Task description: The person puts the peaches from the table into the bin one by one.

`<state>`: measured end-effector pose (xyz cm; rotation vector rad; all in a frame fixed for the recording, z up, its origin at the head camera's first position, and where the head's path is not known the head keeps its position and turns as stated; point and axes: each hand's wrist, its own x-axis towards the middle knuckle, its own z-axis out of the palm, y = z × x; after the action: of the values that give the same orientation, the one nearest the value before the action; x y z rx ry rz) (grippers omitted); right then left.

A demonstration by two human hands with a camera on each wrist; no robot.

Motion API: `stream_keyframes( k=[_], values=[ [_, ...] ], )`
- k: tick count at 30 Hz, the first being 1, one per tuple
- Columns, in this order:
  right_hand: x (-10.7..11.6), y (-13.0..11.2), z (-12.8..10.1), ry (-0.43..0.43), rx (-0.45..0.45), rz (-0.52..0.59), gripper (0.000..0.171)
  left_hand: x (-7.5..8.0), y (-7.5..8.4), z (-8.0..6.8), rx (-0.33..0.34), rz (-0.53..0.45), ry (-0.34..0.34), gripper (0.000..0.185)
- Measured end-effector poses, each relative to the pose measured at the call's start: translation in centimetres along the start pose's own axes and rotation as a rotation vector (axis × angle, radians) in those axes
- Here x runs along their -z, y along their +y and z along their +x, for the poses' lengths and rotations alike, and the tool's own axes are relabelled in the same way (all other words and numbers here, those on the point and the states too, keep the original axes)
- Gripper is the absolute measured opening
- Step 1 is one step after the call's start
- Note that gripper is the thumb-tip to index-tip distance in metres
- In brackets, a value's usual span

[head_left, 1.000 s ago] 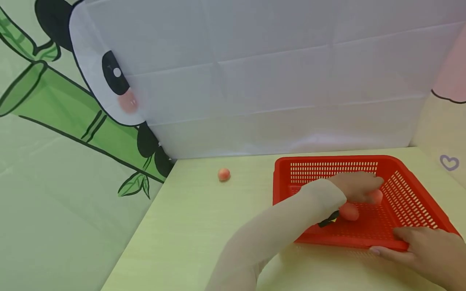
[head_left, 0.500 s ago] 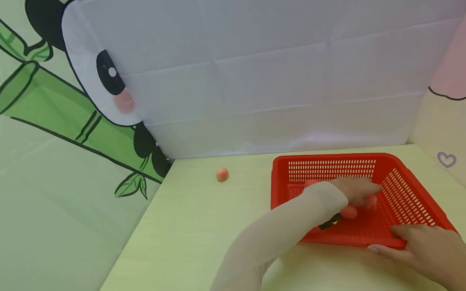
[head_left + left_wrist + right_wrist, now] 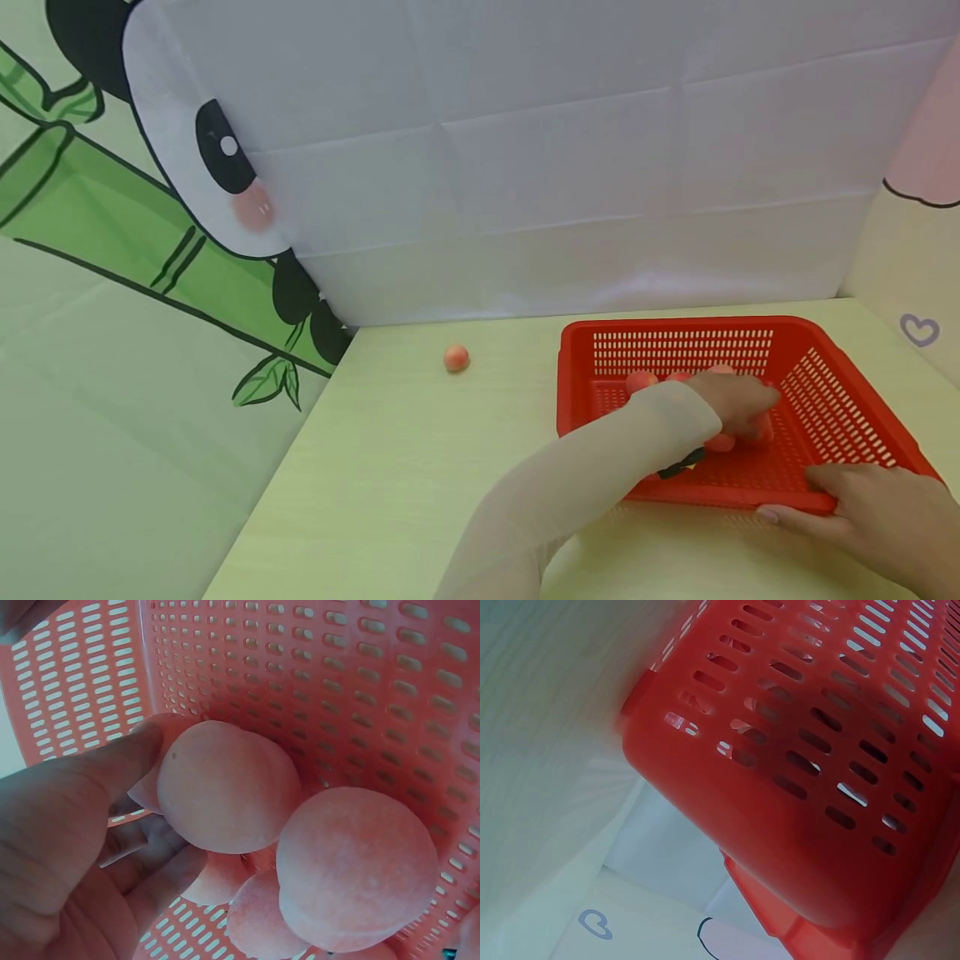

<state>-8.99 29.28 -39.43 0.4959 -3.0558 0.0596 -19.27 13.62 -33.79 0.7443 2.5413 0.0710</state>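
Observation:
My left hand (image 3: 735,402) reaches down into a red plastic basket (image 3: 675,327), its fingers curled about a peach (image 3: 762,428). In the left wrist view the thumb lies against a peach (image 3: 150,776), partly covered by a larger-looking peach (image 3: 225,787) in front. More peaches cluster around the hand, among them a peach (image 3: 356,866) nearer the camera. With its thumb outside and fingers over the edge, my right hand (image 3: 885,517) grips the basket's near right rim. The basket's slotted wall (image 3: 780,757) fills much of the right wrist view.
A single peach (image 3: 456,358) lies on the pale table (image 3: 375,467), left of the basket. Behind rises a white cloth backdrop (image 3: 525,167) with a panda and bamboo print on the left side. A printed side wall (image 3: 918,275) bounds the right.
My left hand has lowered slightly and shifted nearer with its peach, uncovering peaches behind it. The right hand keeps its grip on the rim, and the view has turned slightly.

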Motion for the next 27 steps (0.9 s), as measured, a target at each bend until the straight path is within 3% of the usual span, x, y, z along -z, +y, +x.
stream_keyframes(
  k=[2,4,9,14,17,20,24,27],
  values=[
    [-0.1,-0.1,0.0,0.001,0.000,0.003,0.070,-0.1,0.1,0.6,-0.035,0.184,-0.003,0.021],
    [-0.1,-0.1,-0.1,-0.002,-0.001,0.005,0.069,-0.2,0.1,1.0,-0.034,0.257,-0.006,0.025],
    [-0.1,-0.3,-0.2,0.010,0.003,0.024,0.065,0.3,-0.2,0.6,-0.025,0.332,0.026,0.039],
    [0.3,-0.3,0.0,0.001,-0.002,0.019,0.066,3.1,-2.0,-1.6,-0.054,0.441,0.120,0.064],
    [0.5,-0.2,0.1,-0.019,-0.013,0.006,0.072,5.2,-4.1,-4.0,-0.072,0.529,0.246,0.065],
    [0.4,-0.2,0.1,-0.020,-0.020,0.004,0.073,7.0,-6.9,-6.7,-0.065,0.546,0.395,0.061],
    [0.3,-0.1,0.1,-0.017,-0.024,-0.002,0.075,8.7,-11.3,-10.2,-0.019,0.449,0.565,0.057],
    [0.2,-0.1,0.2,-0.020,-0.028,-0.012,0.077,9.2,-15.2,-12.2,0.037,0.353,0.646,0.056]
  ],
)
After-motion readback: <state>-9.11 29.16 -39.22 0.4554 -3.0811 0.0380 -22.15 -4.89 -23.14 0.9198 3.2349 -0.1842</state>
